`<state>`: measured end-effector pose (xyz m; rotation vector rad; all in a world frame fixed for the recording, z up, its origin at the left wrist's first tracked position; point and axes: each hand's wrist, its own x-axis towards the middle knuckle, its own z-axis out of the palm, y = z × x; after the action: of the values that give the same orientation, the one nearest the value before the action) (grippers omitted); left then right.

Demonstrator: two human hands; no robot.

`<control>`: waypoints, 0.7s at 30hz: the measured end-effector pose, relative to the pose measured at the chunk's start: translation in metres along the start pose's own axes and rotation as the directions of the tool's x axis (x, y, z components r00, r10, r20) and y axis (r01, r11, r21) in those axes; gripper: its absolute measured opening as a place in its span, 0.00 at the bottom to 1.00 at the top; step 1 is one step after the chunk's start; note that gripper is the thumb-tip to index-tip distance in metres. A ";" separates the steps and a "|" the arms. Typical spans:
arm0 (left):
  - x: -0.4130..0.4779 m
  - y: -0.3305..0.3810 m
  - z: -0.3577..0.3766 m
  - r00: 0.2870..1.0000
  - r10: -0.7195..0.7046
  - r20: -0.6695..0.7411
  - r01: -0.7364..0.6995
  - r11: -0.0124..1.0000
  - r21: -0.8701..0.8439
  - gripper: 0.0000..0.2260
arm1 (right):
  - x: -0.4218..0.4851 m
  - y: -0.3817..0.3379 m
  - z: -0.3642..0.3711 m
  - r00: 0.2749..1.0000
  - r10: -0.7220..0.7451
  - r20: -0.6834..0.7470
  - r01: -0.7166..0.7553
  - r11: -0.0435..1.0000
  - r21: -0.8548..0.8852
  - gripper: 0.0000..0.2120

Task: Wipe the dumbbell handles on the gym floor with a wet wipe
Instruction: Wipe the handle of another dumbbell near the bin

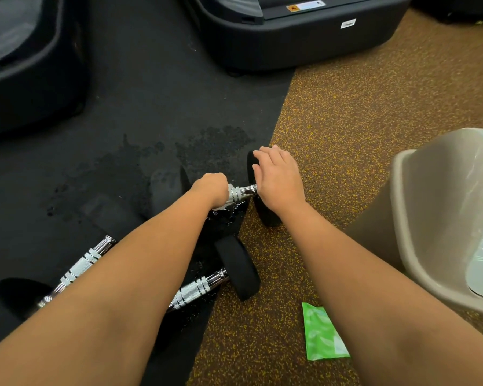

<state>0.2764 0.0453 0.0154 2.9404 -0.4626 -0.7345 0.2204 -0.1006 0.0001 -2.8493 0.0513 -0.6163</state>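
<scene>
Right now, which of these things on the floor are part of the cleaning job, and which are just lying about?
Part of the job: far dumbbell, handle gripped by the left hand, end weight under the right hand; near-left dumbbell; near-right dumbbell; green wipe packet.

Just lying about: lined bin; dark machine bases.

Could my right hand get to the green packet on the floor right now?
Probably yes. The right hand only rests on the dumbbell head, apparently holding nothing, and the green packet lies uncovered on the speckled floor, nearer the body, with nothing between.
</scene>
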 end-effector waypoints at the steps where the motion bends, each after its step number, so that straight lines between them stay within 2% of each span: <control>1: 0.002 0.000 0.001 1.000 0.011 -0.013 -0.012 0.999 -0.048 0.15 | 0.000 0.000 0.000 1.000 -0.001 0.006 0.001 1.000 -0.005 0.20; 4: 0.005 -0.003 0.005 0.998 0.017 -0.055 -0.025 0.989 -0.147 0.14 | 0.000 0.002 0.002 1.000 0.004 0.021 -0.003 1.000 -0.022 0.19; 9: 0.011 -0.001 0.002 0.999 -0.050 0.007 0.050 0.997 -0.060 0.15 | 0.001 0.003 0.004 1.000 0.010 0.027 -0.009 1.000 -0.015 0.17; 13: 0.016 0.007 0.002 0.997 -0.071 0.043 0.075 0.991 -0.107 0.17 | -0.001 0.003 0.006 1.000 0.019 -0.016 -0.019 1.000 0.014 0.16; 21: 0.020 0.027 0.013 1.000 0.026 -0.017 -0.030 0.970 -0.242 0.15 | -0.003 0.002 0.004 1.000 0.015 -0.026 -0.015 1.000 -0.001 0.16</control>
<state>0.2794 0.0136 -0.0008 2.7042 -0.3818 -0.7108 0.2198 -0.1010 -0.0049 -2.8392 0.0769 -0.6509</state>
